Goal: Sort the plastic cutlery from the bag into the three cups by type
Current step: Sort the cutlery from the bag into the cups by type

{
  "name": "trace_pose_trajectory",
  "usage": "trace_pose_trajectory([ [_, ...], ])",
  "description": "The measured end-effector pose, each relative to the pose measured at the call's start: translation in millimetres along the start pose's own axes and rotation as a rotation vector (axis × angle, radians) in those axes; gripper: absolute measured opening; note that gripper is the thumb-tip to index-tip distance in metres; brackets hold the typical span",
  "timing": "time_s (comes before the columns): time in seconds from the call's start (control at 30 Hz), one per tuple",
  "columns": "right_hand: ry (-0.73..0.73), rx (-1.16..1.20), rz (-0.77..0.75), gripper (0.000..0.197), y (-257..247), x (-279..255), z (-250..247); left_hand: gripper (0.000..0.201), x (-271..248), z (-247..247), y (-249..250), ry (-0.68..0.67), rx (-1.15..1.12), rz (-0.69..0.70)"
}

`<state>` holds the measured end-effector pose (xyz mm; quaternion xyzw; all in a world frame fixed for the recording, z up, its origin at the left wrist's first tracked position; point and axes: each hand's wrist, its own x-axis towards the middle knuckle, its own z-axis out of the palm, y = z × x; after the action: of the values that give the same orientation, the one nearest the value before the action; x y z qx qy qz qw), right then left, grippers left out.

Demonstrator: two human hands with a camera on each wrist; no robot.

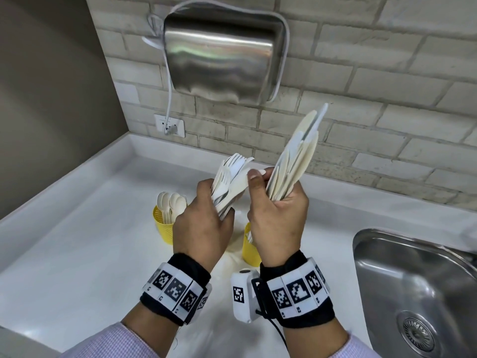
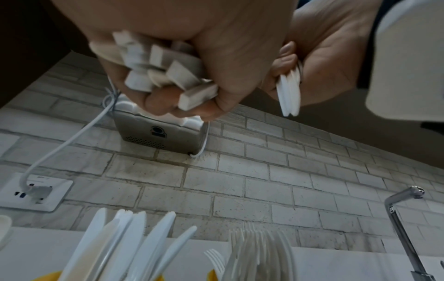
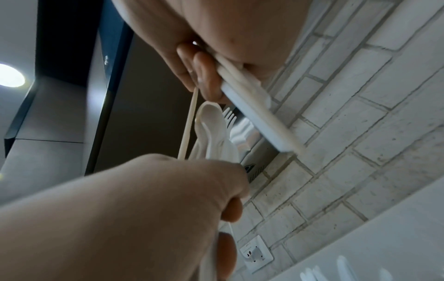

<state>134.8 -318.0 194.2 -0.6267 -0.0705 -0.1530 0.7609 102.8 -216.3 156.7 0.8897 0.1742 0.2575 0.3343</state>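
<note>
My left hand grips a mixed bundle of white plastic forks and knives, held upright above the counter. Close beside it, my right hand grips a fan of white and cream knives that points up and to the right. Its thumb and forefinger touch a piece at the top of the left bundle. A yellow cup holds spoons. A second yellow cup shows partly behind my right wrist. From the left wrist, cups of knives and forks stand below.
A steel sink is set into the white counter at the right, with a tap behind it. On the brick wall hang a steel hand dryer and a socket with its cable.
</note>
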Motion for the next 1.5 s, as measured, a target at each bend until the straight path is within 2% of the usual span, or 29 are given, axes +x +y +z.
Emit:
trace_pose_trajectory([
  [0.1,-0.026,0.039,-0.018,0.016,-2,1,-3,0.045,0,-1,0,0.009,-0.016,0.002],
  [0.27,-0.146,-0.083,-0.027,0.014,1,-6,-2,0.040,1,-3,3,0.019,-0.047,0.000],
  [0.4,-0.040,-0.054,0.017,0.020,3,-4,1,0.046,0,-4,3,0.019,-0.039,0.014],
  [0.57,0.117,0.270,0.125,0.019,-7,15,-8,0.047,0,-3,0,0.026,-0.082,0.006],
  [0.73,0.192,0.514,0.271,0.012,-15,35,-24,0.013,6,0,1,-0.107,-0.415,-0.134],
  [0.87,0.245,0.602,0.308,0.009,-12,44,-31,0.012,9,-7,0,-0.269,-0.794,-0.375],
  [0.97,0.273,0.628,0.278,0.009,-13,50,-31,0.003,10,-10,2,-0.368,-1.067,-0.512],
  [1.07,0.228,0.587,0.188,0.009,-16,50,-26,0.009,10,-12,4,-0.465,-1.165,-0.574],
  [1.17,0.114,0.473,0.064,0.019,-17,44,-17,0.007,9,-13,7,-0.542,-1.259,-0.634],
  [1.3,-0.052,0.270,-0.126,0.023,-11,30,-8,0.015,11,-12,6,-0.631,-1.377,-0.711],
  [1.37,-0.101,0.155,-0.125,0.025,-1,24,-5,0.005,13,-12,4,-0.677,-1.413,-0.709],
  [1.43,-0.126,0.097,-0.059,0.020,11,15,-1,0.023,13,-11,4,-0.687,-1.445,-0.707],
  [1.5,-0.126,0.084,0.009,0.014,20,9,1,0.025,13,-11,4,-0.676,-1.459,-0.720],
])
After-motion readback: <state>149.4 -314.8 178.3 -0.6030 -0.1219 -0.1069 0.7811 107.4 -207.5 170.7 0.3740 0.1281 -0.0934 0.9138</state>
